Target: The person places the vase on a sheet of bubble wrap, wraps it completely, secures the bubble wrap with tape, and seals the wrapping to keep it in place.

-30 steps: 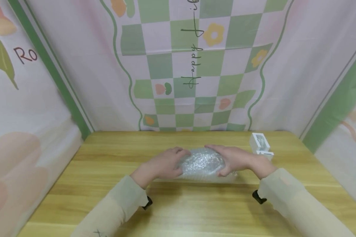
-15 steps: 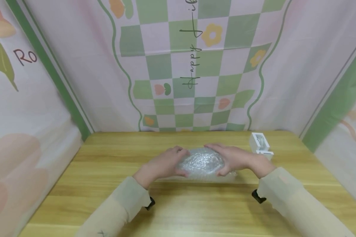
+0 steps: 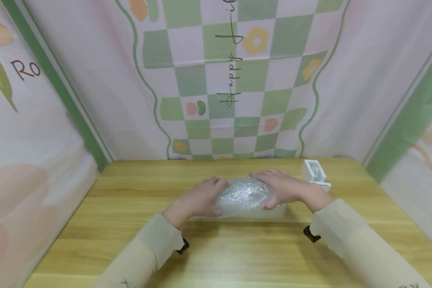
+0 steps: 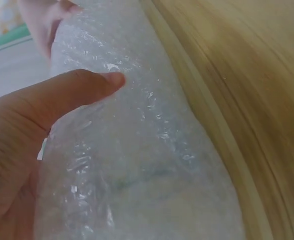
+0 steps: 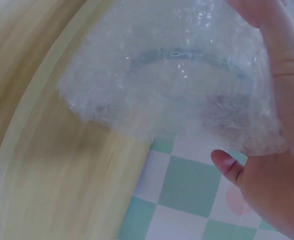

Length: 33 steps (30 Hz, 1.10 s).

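A bundle of clear bubble wrap (image 3: 245,196) lies across the middle of the wooden table, crinkled and shiny on top. My left hand (image 3: 200,198) holds its left end, with the thumb (image 4: 82,89) laid over the wrap in the left wrist view. At the other end, my right hand (image 3: 286,188) grips the wrap between thumb and fingers. Through the layers, the right wrist view shows a faint blue-grey curved rim (image 5: 179,54); what the wrapped thing is cannot be made out. Fingers on the far side of the bundle are partly hidden.
Behind my right hand, near the back right corner, stands a small white box (image 3: 306,173) with a window and something pale inside. A second white piece (image 3: 325,185) sits against it. Patterned cloth (image 3: 223,80) hangs behind the wooden table (image 3: 237,252).
Both hands stay on the bubble wrap. My left thumb slid a little right along the front and back again, and the right hand has shifted slightly up and back over its end.
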{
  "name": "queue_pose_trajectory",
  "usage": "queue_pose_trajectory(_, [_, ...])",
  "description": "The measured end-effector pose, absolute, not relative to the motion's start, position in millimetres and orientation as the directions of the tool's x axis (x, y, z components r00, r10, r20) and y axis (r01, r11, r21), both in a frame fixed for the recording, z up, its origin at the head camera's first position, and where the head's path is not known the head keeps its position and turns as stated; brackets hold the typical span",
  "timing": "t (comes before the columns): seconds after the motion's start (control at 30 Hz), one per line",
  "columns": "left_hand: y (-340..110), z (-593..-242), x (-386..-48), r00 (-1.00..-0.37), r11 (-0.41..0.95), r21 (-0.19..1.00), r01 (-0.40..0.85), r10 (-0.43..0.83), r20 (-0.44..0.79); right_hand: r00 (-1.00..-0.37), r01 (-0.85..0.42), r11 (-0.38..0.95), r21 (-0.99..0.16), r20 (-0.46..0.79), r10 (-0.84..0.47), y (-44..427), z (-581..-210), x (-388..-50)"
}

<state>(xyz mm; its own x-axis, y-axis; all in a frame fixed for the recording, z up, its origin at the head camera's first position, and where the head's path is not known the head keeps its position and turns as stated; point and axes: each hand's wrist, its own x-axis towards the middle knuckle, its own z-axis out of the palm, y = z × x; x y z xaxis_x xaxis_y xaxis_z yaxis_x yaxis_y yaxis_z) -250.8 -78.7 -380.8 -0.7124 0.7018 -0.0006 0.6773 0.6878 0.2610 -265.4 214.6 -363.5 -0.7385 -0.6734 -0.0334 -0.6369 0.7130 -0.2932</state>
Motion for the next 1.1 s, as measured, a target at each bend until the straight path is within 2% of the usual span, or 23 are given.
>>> queue_pose_trajectory(0.2, [-77,-384,-253,-0.728,0.710,0.240,0.663,0.685,-0.015,-0.738,-0.649,0.692,-0.315,0.043,-0.673,212,-364,-260])
queue_pose_trajectory(0.4, [-72,-384,-252,-0.761,0.748,0.223,0.625,0.648,-0.038,-0.739,-0.674,0.726,-0.137,0.098,-0.667,204,-362,-249])
queue_pose_trajectory(0.57, [-66,-385,-252,-0.778,0.772,0.140,0.619,0.627,-0.017,-0.733,-0.677,0.736,-0.029,0.127,-0.669,196,-362,-242])
queue_pose_trajectory(0.77, [-65,-388,-254,-0.788,0.786,0.085,0.612,0.615,-0.014,-0.685,-0.723,0.690,-0.043,0.169,-0.708,192,-365,-240])
queue_pose_trajectory(0.93, [-64,-388,-261,-0.790,0.788,0.107,0.607,0.613,-0.033,-0.727,-0.686,0.722,-0.085,0.120,-0.676,190,-366,-240])
queue_pose_trajectory(1.1, [-65,-388,-268,-0.790,0.785,0.161,0.599,0.612,-0.046,-0.751,-0.657,0.753,-0.038,0.126,-0.648,186,-373,-243])
